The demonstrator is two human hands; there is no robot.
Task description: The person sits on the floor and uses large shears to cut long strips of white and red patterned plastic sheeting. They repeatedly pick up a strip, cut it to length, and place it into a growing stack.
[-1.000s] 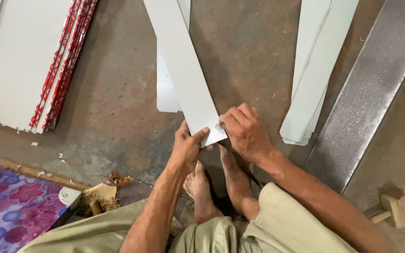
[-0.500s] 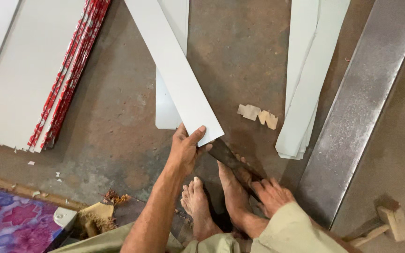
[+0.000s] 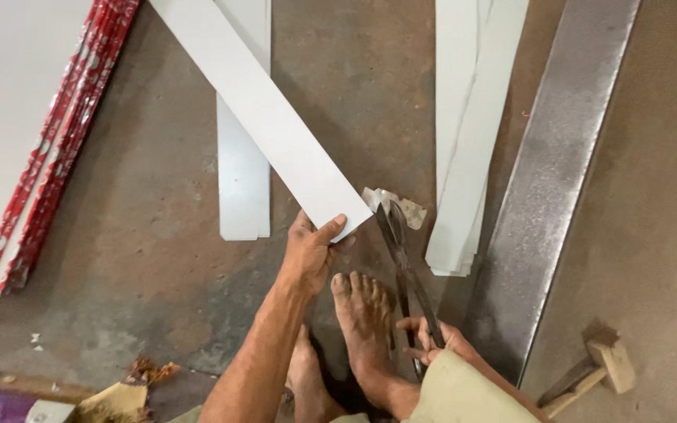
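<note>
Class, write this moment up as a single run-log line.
left hand: grips white strip end | right hand: holds shears handles | offcuts at blades

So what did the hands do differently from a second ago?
The right hand let go of the white strip's corner, drew back toward the knee and took hold of the metal shears, whose blades now point at the strip's end. A small cut-off scrap came to lie beside that end. The left hand kept its grip on the strip, and the feet, steel bar and mallet stayed put.

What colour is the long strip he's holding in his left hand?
Plain white, no pattern: the strip shows clearly in the head view.
</note>
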